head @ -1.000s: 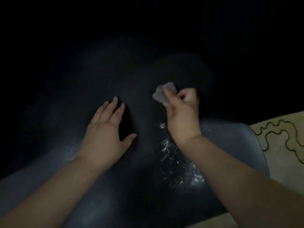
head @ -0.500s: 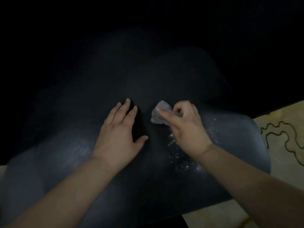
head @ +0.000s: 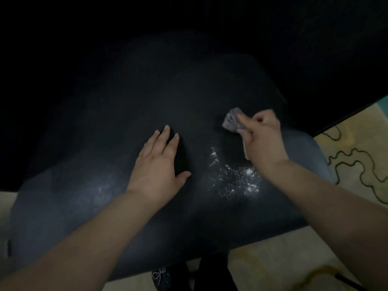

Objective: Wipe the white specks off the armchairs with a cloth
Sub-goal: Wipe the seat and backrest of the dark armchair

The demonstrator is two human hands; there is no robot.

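Observation:
A dark armchair seat (head: 109, 211) fills the middle of the head view in dim light. A patch of white specks (head: 237, 179) lies on it, right of centre. My left hand (head: 157, 164) rests flat on the seat with fingers spread, left of the specks. My right hand (head: 262, 139) grips a crumpled grey cloth (head: 232, 120) that sticks out past the fingers, pressed on the seat just behind the specks. A fainter whitish smear (head: 102, 192) shows on the seat's left part.
The chair's dark back (head: 189, 38) rises behind the seat, hardly visible. A pale carpet with dark wavy lines (head: 357, 164) lies to the right. Light floor (head: 273, 265) and a dark shoe with a studded bow (head: 161, 276) show below the seat's front edge.
My right hand with the cloth has swept to the right and further back, uncovering more of the speck patch. The left hand stays flat on the seat. The camera has shifted.

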